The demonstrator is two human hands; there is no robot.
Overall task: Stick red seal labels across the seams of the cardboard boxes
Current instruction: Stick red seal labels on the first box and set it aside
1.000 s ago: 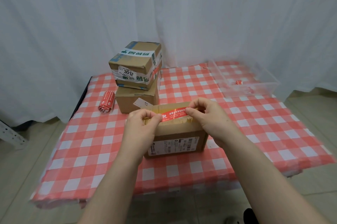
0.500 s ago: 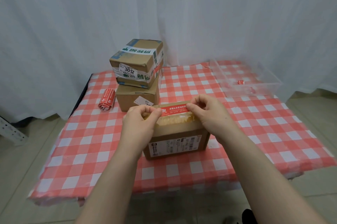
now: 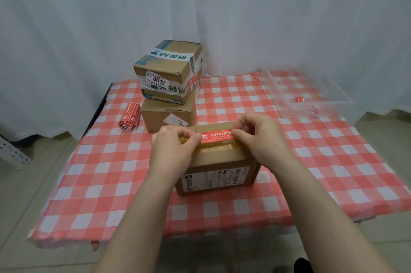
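Checked table point(image 3: 233, 210): near-centre cardboard box point(image 3: 219, 169), two stacked boxes point(image 3: 171, 86) far-left. Left hand point(image 3: 172, 150) and right hand point(image 3: 261, 137) — fingers curled — each pinch one end of the red seal label point(image 3: 216, 136), stretched over the box's top seam.

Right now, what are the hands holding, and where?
A red label: the left hand pinches its left end, the right hand its right end.

Bright, even, soft light; faint shadows; slight overall softness; wide-angle bending toward the edges.
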